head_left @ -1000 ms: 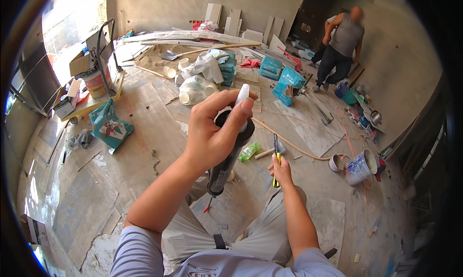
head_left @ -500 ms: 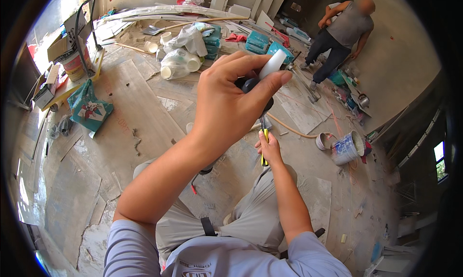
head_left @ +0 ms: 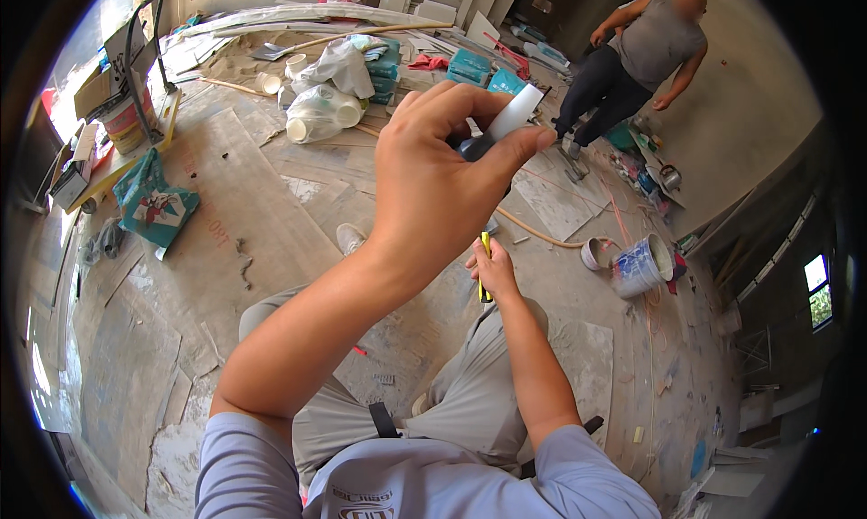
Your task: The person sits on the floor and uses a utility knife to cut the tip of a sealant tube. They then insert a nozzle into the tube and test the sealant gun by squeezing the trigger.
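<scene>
My left hand [head_left: 424, 171] is raised at the centre, its thumb and fingers closed round a white tapered plastic piece [head_left: 517, 112]. A dark rounded part [head_left: 472, 148] shows inside that grip, mostly hidden by the fingers. Lower and to the right, my right hand [head_left: 496, 271] is wrapped round a slim yellow-and-black tool handle [head_left: 485, 245], held roughly upright over my right knee. The tool's upper end passes out of sight near my left wrist, so I cannot tell its kind.
A co-worker [head_left: 664, 45] stands at the far right. Plastic-wrapped cups [head_left: 321, 112] and teal bags [head_left: 470, 65] lie ahead. A paint bucket [head_left: 637, 271] stands right, a loaded trolley [head_left: 167, 112] left. Boards, hoses and debris cover much of the floor.
My right hand and its tool sit slightly farther left and higher in the view. The co-worker has stepped and lowered an arm. My left hand keeps its grip on the white piece.
</scene>
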The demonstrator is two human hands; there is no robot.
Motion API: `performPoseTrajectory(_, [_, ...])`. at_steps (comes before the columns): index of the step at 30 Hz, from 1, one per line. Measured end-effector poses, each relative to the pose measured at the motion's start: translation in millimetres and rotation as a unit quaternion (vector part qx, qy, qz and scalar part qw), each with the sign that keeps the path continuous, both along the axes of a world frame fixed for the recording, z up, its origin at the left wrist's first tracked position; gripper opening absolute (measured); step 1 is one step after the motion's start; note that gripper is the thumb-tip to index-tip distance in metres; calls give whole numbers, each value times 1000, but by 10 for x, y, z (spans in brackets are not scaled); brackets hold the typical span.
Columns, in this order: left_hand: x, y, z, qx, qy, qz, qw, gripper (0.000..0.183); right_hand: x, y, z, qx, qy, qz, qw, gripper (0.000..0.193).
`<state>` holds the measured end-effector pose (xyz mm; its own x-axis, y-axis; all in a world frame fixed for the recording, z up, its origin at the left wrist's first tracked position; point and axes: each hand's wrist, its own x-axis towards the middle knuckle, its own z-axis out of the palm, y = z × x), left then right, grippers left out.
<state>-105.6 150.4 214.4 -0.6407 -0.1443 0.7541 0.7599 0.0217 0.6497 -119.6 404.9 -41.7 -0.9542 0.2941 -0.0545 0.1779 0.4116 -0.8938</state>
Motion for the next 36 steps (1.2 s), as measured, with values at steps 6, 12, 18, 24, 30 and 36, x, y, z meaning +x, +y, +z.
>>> performPoseTrajectory(6, [5,26,-6,33,-42,-33,998,28,-19,34,-66,17,1,10,1000,45])
performPoseTrajectory(12, [71,-71,42,22,-2,-67,998,25,-83,42,-189,17,-26,14,999,43])
performPoseTrajectory(18, [185,-235,71,-5,-44,-130,990,18,-89,4,-187,69,-11,21,997,41])
performPoseTrajectory(24, [261,-251,82,26,-100,-227,968,27,-71,23,-159,80,-11,24,996,40])
performPoseTrajectory(30, [393,-339,167,-1,-77,-257,963,36,49,128,139,133,70,17,989,46])
performPoseTrajectory(36, [477,-533,263,-31,-107,-257,960,42,356,756,325,245,137,-27,959,57])
